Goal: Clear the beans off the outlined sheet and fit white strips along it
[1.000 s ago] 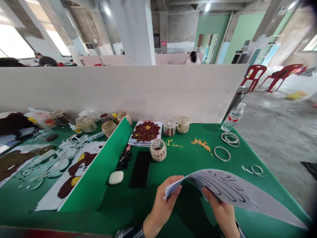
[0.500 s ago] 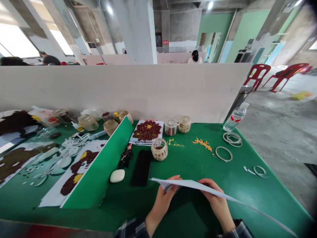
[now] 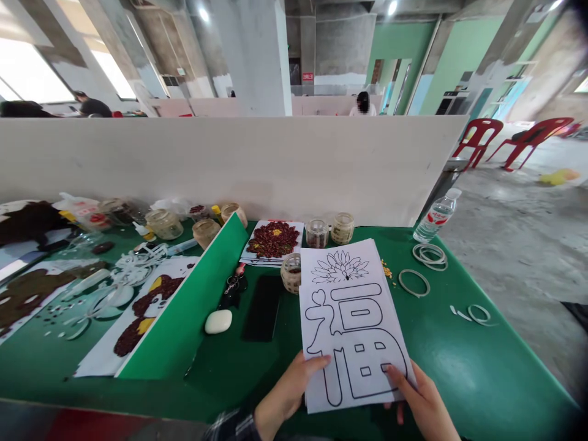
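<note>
green worktop [image 3: 459, 355] carries everything. the sheet [image 3: 353, 318] is held over its middle, looks tilted up, printed side to me. left hand [image 3: 287, 395] pinches the lower left edge and right hand [image 3: 425, 407] the lower right corner, both grips closed on paper. risk, i judge: the far edge sits close to the jar [image 3: 290, 272] and could tip it, or the thin sheet flops. the sheet hides part of the jar and most of the corn [image 3: 387, 269]. wrists cut off.

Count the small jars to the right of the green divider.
3. First jar sits partly behind the printed sheet, at its top-left corner. Second jar and third jar stand side by side near the back partition. The sheet may hide others.
</note>
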Available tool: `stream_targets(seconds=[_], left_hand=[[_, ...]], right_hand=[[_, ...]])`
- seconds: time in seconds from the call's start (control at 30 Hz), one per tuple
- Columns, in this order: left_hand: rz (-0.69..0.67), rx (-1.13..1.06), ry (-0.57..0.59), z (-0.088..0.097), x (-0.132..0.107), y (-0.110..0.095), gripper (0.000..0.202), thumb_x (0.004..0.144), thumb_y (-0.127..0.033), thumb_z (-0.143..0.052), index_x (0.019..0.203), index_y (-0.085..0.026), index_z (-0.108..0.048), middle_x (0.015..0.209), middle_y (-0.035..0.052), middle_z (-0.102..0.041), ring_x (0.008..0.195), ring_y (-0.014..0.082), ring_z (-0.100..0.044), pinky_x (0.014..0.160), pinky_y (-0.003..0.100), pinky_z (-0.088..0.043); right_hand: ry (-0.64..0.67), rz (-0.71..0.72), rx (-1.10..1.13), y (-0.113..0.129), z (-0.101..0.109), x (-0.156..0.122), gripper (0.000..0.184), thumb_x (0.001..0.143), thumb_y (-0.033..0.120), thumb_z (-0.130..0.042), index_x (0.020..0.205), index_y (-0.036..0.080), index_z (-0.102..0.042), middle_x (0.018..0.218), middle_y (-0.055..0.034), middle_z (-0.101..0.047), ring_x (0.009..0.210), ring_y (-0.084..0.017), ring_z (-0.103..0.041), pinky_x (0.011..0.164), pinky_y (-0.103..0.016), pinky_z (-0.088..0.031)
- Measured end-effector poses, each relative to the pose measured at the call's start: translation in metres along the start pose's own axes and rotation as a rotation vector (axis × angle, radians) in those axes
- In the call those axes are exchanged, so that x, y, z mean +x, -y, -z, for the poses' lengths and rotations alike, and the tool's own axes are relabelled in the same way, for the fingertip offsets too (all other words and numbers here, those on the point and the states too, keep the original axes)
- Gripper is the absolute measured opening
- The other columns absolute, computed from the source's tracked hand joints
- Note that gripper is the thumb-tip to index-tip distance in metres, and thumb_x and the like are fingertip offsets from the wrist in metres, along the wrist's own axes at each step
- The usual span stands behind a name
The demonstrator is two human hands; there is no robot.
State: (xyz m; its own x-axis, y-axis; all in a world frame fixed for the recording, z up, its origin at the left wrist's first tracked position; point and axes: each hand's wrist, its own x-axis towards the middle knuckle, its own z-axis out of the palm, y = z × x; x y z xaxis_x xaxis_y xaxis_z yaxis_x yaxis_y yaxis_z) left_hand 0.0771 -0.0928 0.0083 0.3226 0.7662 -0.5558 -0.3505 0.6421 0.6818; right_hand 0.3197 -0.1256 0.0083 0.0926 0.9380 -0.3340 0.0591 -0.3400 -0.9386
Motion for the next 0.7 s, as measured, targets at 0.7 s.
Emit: stream_targets(seconds=[0.7], left_hand=[[-0.142,-0.046,-0.181,-0.017,0.057,-0.039,0.05,0.071,-0.047,-0.076,0.108,-0.014,-0.068,0.112,0.0146,-0.069,0.106,0.0298,-0.065,0.095,0.041,-0.05]], right_hand=[[0.063,-0.257,0.096,-0.015,0.024,-0.021,0.059,0.069,0.071,-0.064,0.089,0.016,-0.061,0.05,0.0035,-0.053,0.037,-0.008,-0.044,0.033,-0.018,-0.034]])
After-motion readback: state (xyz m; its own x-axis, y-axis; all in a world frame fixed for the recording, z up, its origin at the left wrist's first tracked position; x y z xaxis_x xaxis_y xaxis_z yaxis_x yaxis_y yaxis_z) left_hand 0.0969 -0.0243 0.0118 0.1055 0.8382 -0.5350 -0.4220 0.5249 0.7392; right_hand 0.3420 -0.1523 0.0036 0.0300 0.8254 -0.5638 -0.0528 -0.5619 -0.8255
